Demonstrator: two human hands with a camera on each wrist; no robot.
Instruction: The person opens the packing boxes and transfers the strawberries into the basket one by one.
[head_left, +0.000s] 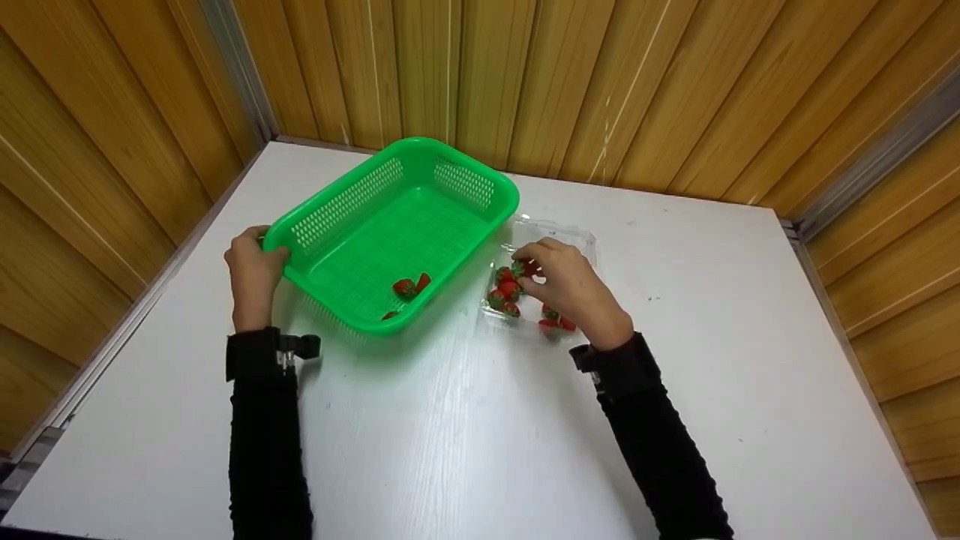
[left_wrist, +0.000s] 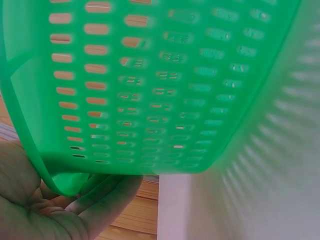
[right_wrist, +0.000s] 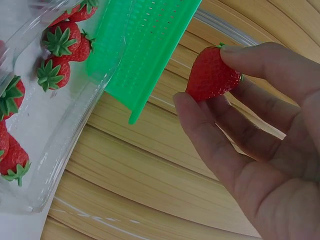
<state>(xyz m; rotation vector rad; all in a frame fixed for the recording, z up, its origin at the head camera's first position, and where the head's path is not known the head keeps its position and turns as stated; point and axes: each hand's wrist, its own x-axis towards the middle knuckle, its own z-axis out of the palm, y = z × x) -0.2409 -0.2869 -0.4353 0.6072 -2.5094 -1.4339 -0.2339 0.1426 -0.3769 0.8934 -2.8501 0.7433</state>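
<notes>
My left hand (head_left: pixel 253 274) grips the near-left corner rim of a green plastic basket (head_left: pixel 352 184); in the left wrist view its fingers (left_wrist: pixel 107 202) curl under the rim beside the slotted wall. Inside the basket, a few red strawberries (head_left: pixel 405 288) lie along the near right side. Over a clear plastic box (head_left: pixel 589 244), my right hand (head_left: pixel 574 289) pinches one strawberry (right_wrist: pixel 210 75) between thumb and fingers, as the right wrist view shows. Several more strawberries (right_wrist: pixel 55 72) with green leaf caps lie in the box, partly hidden from the head view by that hand.
The basket and box stand close together on a white table (head_left: pixel 720 360). Wood-panelled walls (head_left: pixel 570 90) rise along the table's back and both sides, with metal corner posts (head_left: pixel 240 71).
</notes>
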